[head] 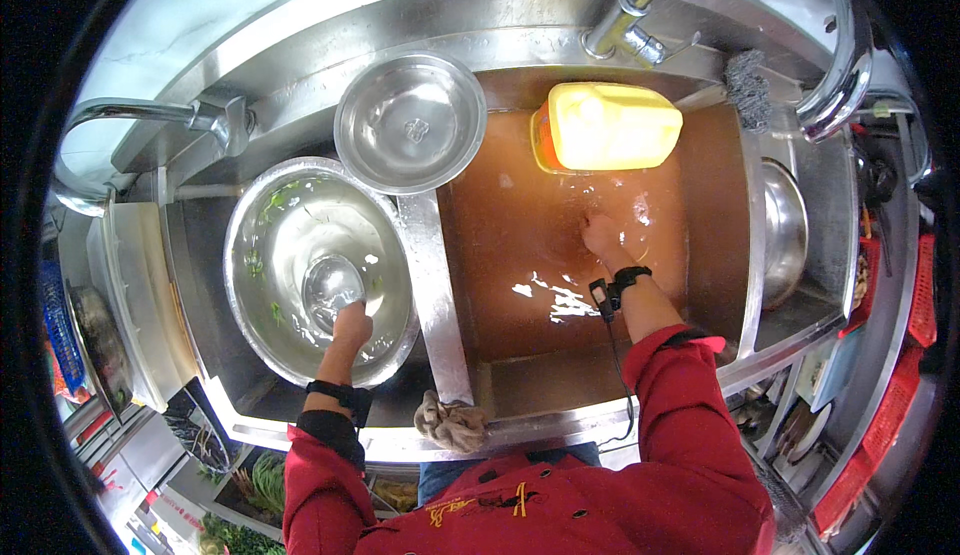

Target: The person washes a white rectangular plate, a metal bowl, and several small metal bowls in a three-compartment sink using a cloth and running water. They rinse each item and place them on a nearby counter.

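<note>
My left hand (351,325) grips the rim of a small metal bowl (330,277) inside a large steel basin (238,307). Clear water with loose green leaf bits (275,206) lies in that basin. Over the middle sink, my right hand (600,236) dips into cloudy reddish-brown water (510,255), which hides its fingers and anything in them. A yellow plastic jug (611,127) lies on its side in the same water, beyond my right hand. Between the two sinks, an empty-looking steel bowl (409,124) rests at the far end of the divider (435,285).
Chrome faucets stand at the left (217,124) and back (626,26). A grey scouring pad (746,90) sits on the right divider, and another steel bowl (784,232) is in the right sink. A crumpled cloth (450,421) lies on the front edge.
</note>
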Tool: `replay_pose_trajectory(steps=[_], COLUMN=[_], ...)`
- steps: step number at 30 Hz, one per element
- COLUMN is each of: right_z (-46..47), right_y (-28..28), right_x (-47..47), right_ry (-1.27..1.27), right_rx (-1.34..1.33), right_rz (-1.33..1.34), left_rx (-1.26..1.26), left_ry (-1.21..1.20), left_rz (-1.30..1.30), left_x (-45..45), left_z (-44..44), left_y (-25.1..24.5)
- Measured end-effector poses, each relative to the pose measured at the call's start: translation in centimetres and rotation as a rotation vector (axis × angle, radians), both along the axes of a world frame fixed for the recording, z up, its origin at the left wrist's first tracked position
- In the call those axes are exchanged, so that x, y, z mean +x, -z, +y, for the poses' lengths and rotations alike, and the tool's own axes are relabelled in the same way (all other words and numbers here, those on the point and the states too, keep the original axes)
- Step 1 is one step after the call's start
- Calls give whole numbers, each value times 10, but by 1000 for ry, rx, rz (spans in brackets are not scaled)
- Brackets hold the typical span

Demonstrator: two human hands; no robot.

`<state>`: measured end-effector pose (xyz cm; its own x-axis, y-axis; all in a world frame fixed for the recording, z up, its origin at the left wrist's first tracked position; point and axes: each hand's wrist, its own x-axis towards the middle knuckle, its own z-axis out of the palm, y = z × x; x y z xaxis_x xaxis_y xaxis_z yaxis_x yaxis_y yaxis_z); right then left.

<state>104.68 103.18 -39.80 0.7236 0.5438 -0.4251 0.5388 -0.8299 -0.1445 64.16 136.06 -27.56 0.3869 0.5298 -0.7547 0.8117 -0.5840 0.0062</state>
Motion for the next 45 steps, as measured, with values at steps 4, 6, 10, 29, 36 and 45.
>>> replay_pose_trajectory(steps=[4,6,10,29,36,45], right_z=[16,24,27,4,-24,-28], right_y=[11,9,2,-16,-92,-166], right_x=[-3,-3,-3,-6,-26,-51], right_ry=[-12,116,109,59,-151,108], right_rx=[-275,-281,-276,-59,199,200], right_rz=[120,96,58,205,41,359], left_rx=[26,21,22,194,26,-677], left_ry=[-1,-1,8,535,150,-1616], left_rz=[17,37,5,-148,-55,-1280], left_x=[4,4,2,-14,41,33], left_z=[2,3,3,9,-8,-9], left_y=[-1,-1,0,9,-8,-95])
